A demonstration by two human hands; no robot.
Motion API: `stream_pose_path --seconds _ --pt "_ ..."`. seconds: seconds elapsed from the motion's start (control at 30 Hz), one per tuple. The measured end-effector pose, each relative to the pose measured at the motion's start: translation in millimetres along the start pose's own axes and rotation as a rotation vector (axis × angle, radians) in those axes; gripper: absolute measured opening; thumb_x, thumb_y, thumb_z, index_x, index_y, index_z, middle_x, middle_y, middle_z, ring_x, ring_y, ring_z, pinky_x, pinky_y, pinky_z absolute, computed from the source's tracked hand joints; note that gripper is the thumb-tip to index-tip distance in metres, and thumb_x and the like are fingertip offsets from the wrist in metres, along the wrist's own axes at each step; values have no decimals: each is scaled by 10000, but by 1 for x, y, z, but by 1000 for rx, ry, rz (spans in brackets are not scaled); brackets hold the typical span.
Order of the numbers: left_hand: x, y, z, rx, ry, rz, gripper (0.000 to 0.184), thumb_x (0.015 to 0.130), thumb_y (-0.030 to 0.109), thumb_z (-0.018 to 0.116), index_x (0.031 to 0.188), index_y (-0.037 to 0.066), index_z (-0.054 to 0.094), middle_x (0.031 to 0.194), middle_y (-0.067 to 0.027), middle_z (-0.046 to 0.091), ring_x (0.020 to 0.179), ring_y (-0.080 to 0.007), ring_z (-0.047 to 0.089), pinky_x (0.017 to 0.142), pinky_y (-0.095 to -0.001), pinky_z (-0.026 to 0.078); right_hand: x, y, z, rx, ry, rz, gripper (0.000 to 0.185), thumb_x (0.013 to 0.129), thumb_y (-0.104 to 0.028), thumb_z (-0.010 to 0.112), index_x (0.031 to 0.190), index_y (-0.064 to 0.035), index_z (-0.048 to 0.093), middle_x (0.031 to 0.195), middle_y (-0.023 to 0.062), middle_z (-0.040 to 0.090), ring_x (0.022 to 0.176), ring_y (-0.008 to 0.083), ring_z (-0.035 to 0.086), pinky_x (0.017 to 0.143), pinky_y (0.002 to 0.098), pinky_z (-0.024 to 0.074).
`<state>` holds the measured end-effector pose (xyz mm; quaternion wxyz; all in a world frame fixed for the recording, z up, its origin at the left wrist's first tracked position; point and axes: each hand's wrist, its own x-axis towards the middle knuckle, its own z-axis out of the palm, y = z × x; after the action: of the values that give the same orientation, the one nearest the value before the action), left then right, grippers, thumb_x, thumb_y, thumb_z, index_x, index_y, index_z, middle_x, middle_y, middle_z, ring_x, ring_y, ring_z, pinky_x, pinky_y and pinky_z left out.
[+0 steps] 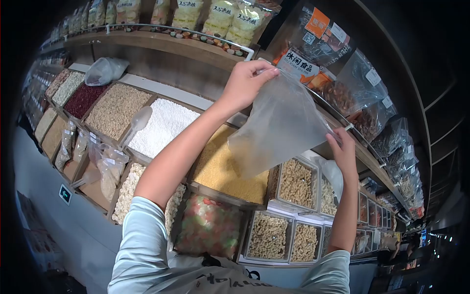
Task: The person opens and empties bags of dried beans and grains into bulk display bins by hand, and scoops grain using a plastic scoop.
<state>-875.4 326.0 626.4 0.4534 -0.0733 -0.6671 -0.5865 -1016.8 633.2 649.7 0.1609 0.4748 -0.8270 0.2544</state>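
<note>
A translucent plastic bag (284, 125) hangs stretched between my two hands, above a bin of yellow grain (220, 164). My left hand (249, 83) pinches its upper corner between thumb and fingers. At the bag's right edge, my right hand (342, 149) closes thumb and fingertips on the plastic. No contents show through the bag, and it hides part of the yellow grain and the bins behind. Left of the yellow grain lies a bin of white grain (169, 122), partly behind my left forearm. A clear plastic scoop (138, 125) rests at that bin's left edge.
More bins hold brown grain (115, 110), dark red beans (84, 100) and pale pieces (296, 183). A crumpled plastic bag (104, 71) sits on the back ledge. Above, a railed shelf (196, 41) carries packaged snacks; more hanging packs (360, 78) line the right.
</note>
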Motion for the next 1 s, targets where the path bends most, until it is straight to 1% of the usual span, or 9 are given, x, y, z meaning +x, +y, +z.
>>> stream_pose_path --seconds 0.03,0.1,0.3,0.37,0.43,0.47,0.7,0.83,1.0 --pt "2 -2 -2 16 -9 -10 194 911 171 637 932 -17 683 817 -7 671 766 -48 561 697 -217 450 -1 9 3 -2 4 -1 263 876 -205 663 937 42 596 834 81 623 772 153 562 724 288 446" --pt "8 -9 -6 49 -15 17 184 906 169 644 933 -8 689 823 -7 672 773 -52 567 710 -216 451 -10 22 6 263 26 116 239 921 -198 623 890 39 608 753 31 599 747 94 527 707 258 433" --pt "14 -25 -24 172 -34 -48 165 888 165 668 950 15 698 838 3 669 792 -55 573 727 -219 451 -10 29 13 276 121 101 272 971 -209 550 924 49 619 792 17 608 778 87 528 733 246 429" --pt "14 -27 -27 203 -50 -89 173 893 168 664 953 10 698 848 0 672 804 -55 571 741 -218 447 -8 31 13 294 119 100 261 961 -187 558 963 68 615 791 54 602 767 107 518 735 249 429" --pt "14 -29 -31 172 -56 -20 184 871 175 682 934 4 711 807 -18 675 746 -70 547 695 -234 432 -5 28 9 287 88 83 265 966 -176 548 1000 80 609 858 63 616 807 118 533 772 250 429" --pt "15 -32 -34 210 -71 -12 186 877 173 675 932 -1 711 831 -26 687 779 -82 569 738 -243 444 -3 28 9 313 110 69 263 964 -169 549 1008 84 608 883 68 625 823 120 541 784 251 431" --pt "20 -33 -48 152 -89 37 179 902 163 647 928 -9 689 850 -21 674 818 -73 574 771 -242 452 1 22 6 267 187 42 237 941 -156 587 1011 67 628 903 84 662 813 123 571 776 245 447" --pt "17 -28 -45 173 -106 18 173 948 166 591 944 -2 635 860 4 634 841 -59 553 785 -223 431 4 20 4 243 262 34 214 928 -151 608 983 54 631 830 59 634 781 91 557 738 234 449" --pt "12 -28 -37 130 53 99 176 983 173 533 980 11 599 814 30 589 788 -45 507 729 -200 408 1 10 10 306 342 32 196 943 -151 594 980 37 636 833 34 631 778 84 548 740 222 440"
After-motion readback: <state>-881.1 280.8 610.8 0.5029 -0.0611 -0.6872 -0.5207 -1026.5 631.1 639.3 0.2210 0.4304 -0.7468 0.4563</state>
